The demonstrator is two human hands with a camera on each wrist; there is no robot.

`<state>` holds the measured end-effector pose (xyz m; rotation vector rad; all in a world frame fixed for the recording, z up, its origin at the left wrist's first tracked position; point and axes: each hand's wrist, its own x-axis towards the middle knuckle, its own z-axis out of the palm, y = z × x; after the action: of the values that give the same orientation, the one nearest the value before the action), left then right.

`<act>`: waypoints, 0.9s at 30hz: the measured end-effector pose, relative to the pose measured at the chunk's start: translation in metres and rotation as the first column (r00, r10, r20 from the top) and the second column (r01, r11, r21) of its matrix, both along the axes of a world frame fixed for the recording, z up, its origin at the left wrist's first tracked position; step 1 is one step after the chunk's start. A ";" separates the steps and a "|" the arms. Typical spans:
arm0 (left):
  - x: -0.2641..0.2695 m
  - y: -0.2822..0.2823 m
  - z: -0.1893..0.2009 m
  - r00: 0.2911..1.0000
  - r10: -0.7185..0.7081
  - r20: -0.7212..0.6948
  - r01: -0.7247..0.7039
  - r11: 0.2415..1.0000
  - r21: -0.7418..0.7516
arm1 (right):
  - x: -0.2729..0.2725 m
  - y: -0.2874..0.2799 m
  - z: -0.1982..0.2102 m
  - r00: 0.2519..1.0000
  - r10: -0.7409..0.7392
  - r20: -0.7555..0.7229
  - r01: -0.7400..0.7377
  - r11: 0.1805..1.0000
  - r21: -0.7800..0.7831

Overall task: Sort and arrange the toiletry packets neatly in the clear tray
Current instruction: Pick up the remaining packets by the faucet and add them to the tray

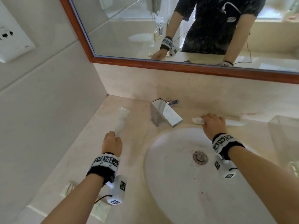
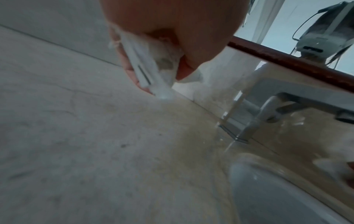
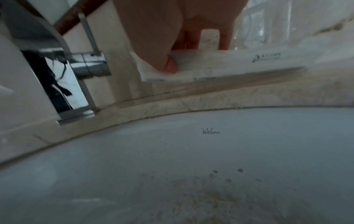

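Observation:
A long white packet [image 1: 122, 121] lies on the counter left of the tap, and my left hand [image 1: 112, 143] grips its near end. In the left wrist view the packet [image 2: 147, 68] sits pinched between fingers and thumb. Behind the basin, my right hand [image 1: 212, 122] pinches another long white packet [image 1: 198, 120]; its far part [image 1: 235, 122] sticks out to the right. The right wrist view shows my thumb pressed on that packet [image 3: 220, 65], lifted slightly off the counter. The clear tray [image 1: 282, 131] stands at the far right.
A chrome tap [image 1: 163, 114] stands between my hands behind the white basin [image 1: 178, 183]. More packets [image 1: 68, 189] [image 1: 101, 210] lie on the counter near my left forearm. A wood-framed mirror [image 1: 178, 65] runs above the backsplash; a tiled wall closes the left side.

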<state>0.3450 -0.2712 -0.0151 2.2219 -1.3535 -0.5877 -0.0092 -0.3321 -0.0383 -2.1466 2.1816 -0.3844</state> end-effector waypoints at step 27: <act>-0.452 0.104 0.064 0.407 -0.913 -0.021 0.834 0.381 -0.400 | -0.306 0.246 0.101 -0.323 -0.138 0.936 0.614 0.722 0.319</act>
<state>-0.1071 -0.1675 0.0494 0.9125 -2.2690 -0.8512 -0.3155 -0.0862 0.0626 -0.1613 1.4976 -1.8031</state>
